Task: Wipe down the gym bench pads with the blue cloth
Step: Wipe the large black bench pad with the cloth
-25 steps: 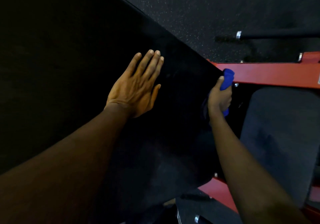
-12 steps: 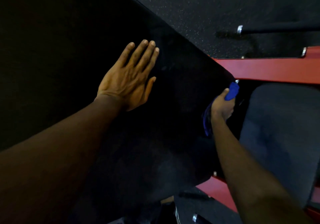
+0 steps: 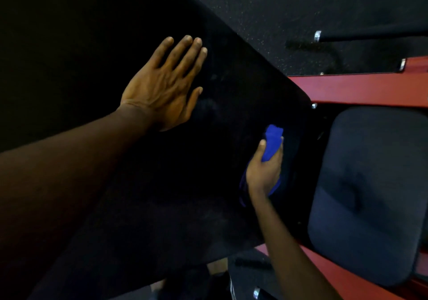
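A large black back pad [image 3: 97,52] fills the left and centre of the view, slanting down to the right. My left hand [image 3: 166,84] lies flat on it with straight fingers. My right hand [image 3: 265,170] grips the bunched blue cloth [image 3: 272,141] and holds it against the pad's lower right part, near the rounded end. A second pad, the dark grey seat pad [image 3: 368,195], sits at the right, apart from the cloth.
The red steel frame [image 3: 361,89] runs under the pads at the right, and another red part [image 3: 335,274] shows at the bottom. A black bar with a chrome collar [image 3: 370,34] lies on the speckled black rubber floor [image 3: 266,3] beyond.
My right hand has drawn the cloth down and inward from the pad's right edge by the red frame onto the pad face. My left hand has stayed flat on the pad.
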The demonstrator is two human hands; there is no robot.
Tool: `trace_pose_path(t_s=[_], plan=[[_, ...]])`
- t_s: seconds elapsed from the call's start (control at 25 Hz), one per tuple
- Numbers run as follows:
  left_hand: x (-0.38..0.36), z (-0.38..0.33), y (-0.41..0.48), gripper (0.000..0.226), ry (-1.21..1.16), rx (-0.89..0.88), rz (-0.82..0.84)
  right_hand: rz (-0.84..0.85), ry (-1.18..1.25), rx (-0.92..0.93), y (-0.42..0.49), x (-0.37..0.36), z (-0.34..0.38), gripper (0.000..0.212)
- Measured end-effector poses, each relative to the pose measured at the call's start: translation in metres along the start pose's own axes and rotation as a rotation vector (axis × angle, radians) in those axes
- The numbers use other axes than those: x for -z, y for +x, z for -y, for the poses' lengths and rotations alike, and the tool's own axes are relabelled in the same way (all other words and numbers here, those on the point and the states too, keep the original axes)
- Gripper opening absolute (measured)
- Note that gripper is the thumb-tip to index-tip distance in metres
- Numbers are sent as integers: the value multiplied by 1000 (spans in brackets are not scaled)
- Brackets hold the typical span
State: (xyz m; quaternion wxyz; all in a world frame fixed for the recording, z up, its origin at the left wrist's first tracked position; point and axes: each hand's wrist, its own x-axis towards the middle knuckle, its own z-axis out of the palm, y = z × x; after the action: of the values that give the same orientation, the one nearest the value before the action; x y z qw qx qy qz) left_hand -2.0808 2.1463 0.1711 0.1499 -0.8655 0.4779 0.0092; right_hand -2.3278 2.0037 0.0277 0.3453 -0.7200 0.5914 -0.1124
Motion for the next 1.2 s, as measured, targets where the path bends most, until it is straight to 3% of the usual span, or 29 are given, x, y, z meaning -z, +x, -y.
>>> trace_pose_path(t_s=[0.08, 0.16, 0.28, 0.4, 0.52, 0.64, 0.8, 0.88, 1.04, 1.2], plan=[[0, 1, -2, 72, -13, 16, 19, -73, -36, -258, 51, -2, -10, 70], [3, -7, -2, 72, -87, 83, 22, -119, -50, -355, 82, -6, -18, 72], [9, -64, 10, 77, -247, 11, 4, -177, -43, -302, 99, -11, -30, 69], [-4, -121, 24, 68, -231, -126, 96, -216, -79, -294, 121, -7, -44, 63], [-28, -125, 23, 69, -48, -77, 71, -196, -83, -337, 139, -2, -49, 59], [-32, -130, 21, 71, -75, -88, 50, -168, -107, -316, 126, 1, -44, 65], [-31, -129, 23, 71, -99, -79, 79, -76, -40, 115, 91, -16, 15, 64], [-30, -131, 22, 71, -109, -79, 83, -44, -32, 233, 110, -16, 29, 63], [-31, -129, 22, 71, -110, -85, 70, -21, -13, 98, 169, -13, 21, 73], [-31, -128, 22, 71, -121, -84, 53, -63, 4, 15, 149, -15, 19, 70]])
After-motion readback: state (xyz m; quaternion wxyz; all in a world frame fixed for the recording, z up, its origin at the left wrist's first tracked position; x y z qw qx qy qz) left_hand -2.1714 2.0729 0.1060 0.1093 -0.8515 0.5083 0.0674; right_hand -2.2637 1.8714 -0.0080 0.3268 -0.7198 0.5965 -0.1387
